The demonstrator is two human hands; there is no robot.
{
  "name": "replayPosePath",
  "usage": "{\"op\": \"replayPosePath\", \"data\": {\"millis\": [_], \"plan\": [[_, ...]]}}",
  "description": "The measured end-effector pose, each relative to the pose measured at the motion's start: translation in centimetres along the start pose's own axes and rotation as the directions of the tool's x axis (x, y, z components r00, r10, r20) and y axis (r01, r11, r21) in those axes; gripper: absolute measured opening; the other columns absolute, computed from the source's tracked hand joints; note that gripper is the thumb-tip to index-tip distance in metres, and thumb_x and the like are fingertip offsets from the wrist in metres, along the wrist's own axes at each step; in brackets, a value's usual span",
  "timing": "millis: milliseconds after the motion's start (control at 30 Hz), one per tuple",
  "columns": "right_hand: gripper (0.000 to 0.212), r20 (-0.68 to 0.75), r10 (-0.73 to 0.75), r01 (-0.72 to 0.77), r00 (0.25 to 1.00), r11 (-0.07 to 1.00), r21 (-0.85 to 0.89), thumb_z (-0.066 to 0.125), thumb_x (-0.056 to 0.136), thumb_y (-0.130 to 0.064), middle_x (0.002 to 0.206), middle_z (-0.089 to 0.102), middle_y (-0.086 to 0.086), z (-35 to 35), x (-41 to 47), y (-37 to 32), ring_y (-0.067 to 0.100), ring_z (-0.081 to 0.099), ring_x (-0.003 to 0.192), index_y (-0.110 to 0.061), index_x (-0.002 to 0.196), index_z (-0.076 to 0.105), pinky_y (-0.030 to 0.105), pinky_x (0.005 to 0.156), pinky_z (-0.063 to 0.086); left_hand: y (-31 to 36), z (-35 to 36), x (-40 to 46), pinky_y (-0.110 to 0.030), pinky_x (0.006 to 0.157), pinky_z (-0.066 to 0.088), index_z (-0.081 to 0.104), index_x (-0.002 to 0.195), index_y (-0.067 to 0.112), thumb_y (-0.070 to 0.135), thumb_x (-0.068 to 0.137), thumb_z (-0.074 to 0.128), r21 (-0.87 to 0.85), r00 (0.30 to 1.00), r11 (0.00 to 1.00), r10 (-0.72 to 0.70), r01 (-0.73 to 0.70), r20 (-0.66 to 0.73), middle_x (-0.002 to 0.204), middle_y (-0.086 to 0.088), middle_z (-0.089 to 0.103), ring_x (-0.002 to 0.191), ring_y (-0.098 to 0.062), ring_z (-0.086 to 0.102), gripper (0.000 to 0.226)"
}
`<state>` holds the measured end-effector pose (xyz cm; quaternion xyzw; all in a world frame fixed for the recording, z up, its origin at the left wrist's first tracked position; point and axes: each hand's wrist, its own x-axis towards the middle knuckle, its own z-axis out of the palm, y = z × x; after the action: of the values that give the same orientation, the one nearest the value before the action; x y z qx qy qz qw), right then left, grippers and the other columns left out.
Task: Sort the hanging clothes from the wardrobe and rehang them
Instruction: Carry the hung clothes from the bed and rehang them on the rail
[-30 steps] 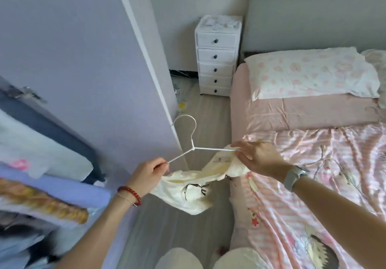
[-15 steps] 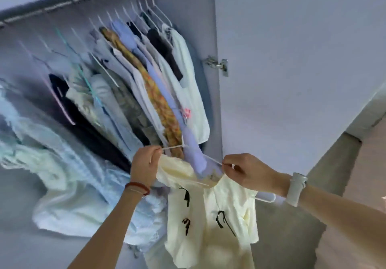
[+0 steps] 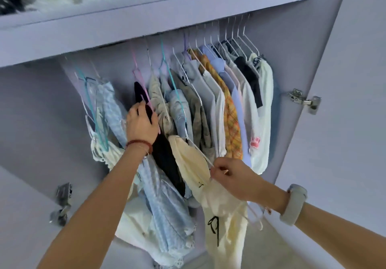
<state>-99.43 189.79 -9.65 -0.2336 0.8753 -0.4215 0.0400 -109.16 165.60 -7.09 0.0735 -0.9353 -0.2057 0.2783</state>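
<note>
My left hand [image 3: 142, 120] grips the hanging black garment [image 3: 167, 162], while my right hand [image 3: 231, 177] pinches the white hanger [image 3: 200, 151] carrying the cream shirt [image 3: 225, 222].

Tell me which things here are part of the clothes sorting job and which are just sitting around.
In the job:
right hand pinching the white hanger
cream garment on that hanger
left hand on the black garment
hanging clothes

Just there:
bundles on the top shelf
door hinge
</note>
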Motion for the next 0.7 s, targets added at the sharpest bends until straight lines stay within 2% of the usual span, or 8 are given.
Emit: {"op": "replayPosePath", "data": {"millis": [67, 133, 267, 333, 433, 533, 633, 700], "plan": [[0.025, 0.060, 0.000, 0.002, 0.998, 0.999, -0.036, 0.044, 0.092, -0.015, 0.069, 0.053, 0.012, 0.5, 0.1, -0.3, 0.010, 0.039, 0.055, 0.003, 0.076, 0.054, 0.022, 0.054, 0.034, -1.2, 0.2, 0.6, -0.043, 0.105, 0.022, 0.042, 0.134, 0.001, 0.025, 0.095, 0.044, 0.132, 0.998, 0.990, -0.046, 0.040, 0.043, 0.136, -0.024, 0.043, 0.127, -0.039, 0.035, 0.045], [0.026, 0.126, 0.026, -0.015, 0.992, 0.996, -0.084, 0.041, 0.091, -0.015, 0.066, 0.051, 0.010, 1.0, 0.0, -0.4, 0.013, 0.039, 0.056, -0.002, 0.070, 0.048, 0.027, 0.056, 0.036, -2.7, -0.3, 0.3, -0.044, 0.101, 0.024, 0.052, 0.126, 0.001, 0.027, 0.094, 0.042, 0.213, 0.999, 0.976, -0.049, 0.045, 0.014, 0.129, -0.024, 0.050, 0.122, -0.039, 0.041, 0.043], [0.031, 0.280, 0.113, -0.046, 0.953, 0.971, -0.236, 0.038, 0.089, -0.019, 0.057, 0.036, -0.003, 2.3, 0.1, -0.5, 0.012, 0.033, 0.054, -0.017, 0.060, 0.030, 0.028, 0.056, 0.031, -6.0, -1.6, -1.1, -0.046, 0.092, 0.032, 0.064, 0.104, -0.005, 0.013, 0.077, 0.049, 0.386, 0.982, 0.914, 0.170, -0.126, -0.083, 0.114, -0.025, 0.060, 0.116, -0.040, 0.050, 0.036], [0.031, 0.387, 0.164, -0.035, 0.908, 0.947, -0.319, 0.037, 0.088, -0.021, 0.057, 0.036, -0.003, 3.4, 0.1, -0.5, 0.010, 0.032, 0.053, -0.017, 0.059, 0.029, 0.026, 0.052, 0.029, -7.3, -2.2, -1.8, -0.044, 0.092, 0.027, 0.063, 0.106, -0.003, 0.010, 0.076, 0.050, 0.446, 0.974, 0.882, 0.211, -0.150, -0.088, 0.118, -0.024, 0.058, 0.119, -0.039, 0.048, 0.035], [0.032, 0.478, 0.188, 0.009, 0.858, 0.925, -0.381, 0.036, 0.088, -0.025, 0.059, 0.036, -0.003, 5.1, 0.1, -1.0, 0.010, 0.033, 0.053, -0.018, 0.058, 0.031, 0.025, 0.050, 0.028, -8.3, -3.2, -2.6, -0.050, 0.101, 0.019, 0.054, 0.122, 0.001, 0.011, 0.083, 0.047, 0.483, 0.989, 0.872, 0.130, -0.083, -0.064, 0.136, -0.022, 0.045, 0.133, -0.037, 0.031, 0.040], [0.032, 0.425, 0.155, -0.029, 0.892, 0.957, -0.288, 0.036, 0.087, -0.022, 0.056, 0.034, -0.001, 6.1, 0.7, -2.1, 0.012, 0.031, 0.051, -0.016, 0.057, 0.029, 0.024, 0.047, 0.025, -8.9, -4.1, -2.6, -0.055, 0.106, 0.010, 0.042, 0.134, 0.005, 0.012, 0.088, 0.048, 0.476, 0.998, 0.879, 0.041, -0.013, -0.048, 0.147, -0.016, 0.032, 0.140, -0.033, 0.017, 0.047], [0.032, 0.326, 0.150, -0.090, 0.933, 0.977, -0.193, 0.038, 0.088, -0.019, 0.056, 0.034, -0.002, 6.3, 1.8, -3.6, 0.011, 0.030, 0.049, -0.015, 0.058, 0.029, 0.019, 0.044, 0.025, -9.4, -5.0, -2.5, -0.050, 0.103, 0.016, 0.037, 0.138, 0.007, 0.009, 0.090, 0.047, 0.419, 0.999, 0.908, 0.036, -0.018, -0.037, 0.151, -0.013, 0.023, 0.140, -0.029, 0.017, 0.050], [0.031, 0.266, 0.119, -0.087, 0.957, 0.988, -0.128, 0.038, 0.089, -0.016, 0.057, 0.034, -0.001, 6.0, 2.6, -4.5, 0.011, 0.029, 0.049, -0.013, 0.059, 0.032, 0.019, 0.044, 0.024, -9.6, -5.4, -2.4, -0.050, 0.102, 0.019, 0.036, 0.139, 0.007, 0.008, 0.090, 0.047, 0.406, 0.999, 0.914, 0.029, -0.008, -0.046, 0.151, -0.012, 0.025, 0.139, -0.029, 0.020, 0.050]]}}
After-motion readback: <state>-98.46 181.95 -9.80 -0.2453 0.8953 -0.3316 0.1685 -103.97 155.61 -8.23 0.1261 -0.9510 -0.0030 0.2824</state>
